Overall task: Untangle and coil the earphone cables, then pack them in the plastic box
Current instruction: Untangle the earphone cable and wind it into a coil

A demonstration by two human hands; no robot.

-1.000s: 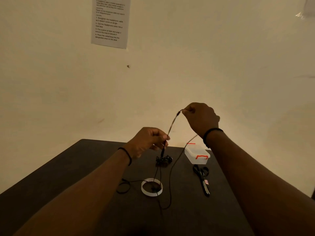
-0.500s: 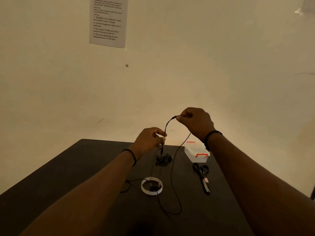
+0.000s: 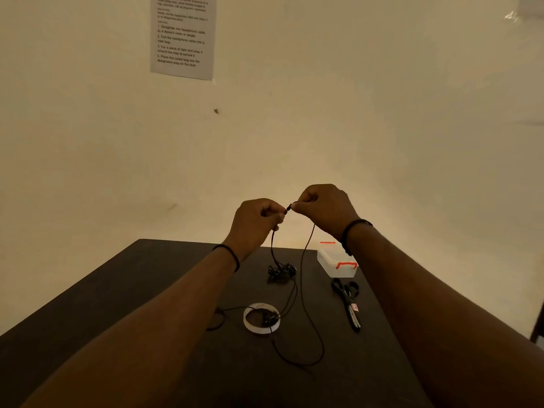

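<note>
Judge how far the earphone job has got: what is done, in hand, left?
Done: nothing packed; the plastic box is shut. In hand: left hand and right hand pinch one earphone cable, which trails onto the table. Left: coiling it, untangling the earphone bundle, packing.

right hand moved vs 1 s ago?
Yes. The right hand has come leftward to meet the left hand, away from above the plastic box.
</note>
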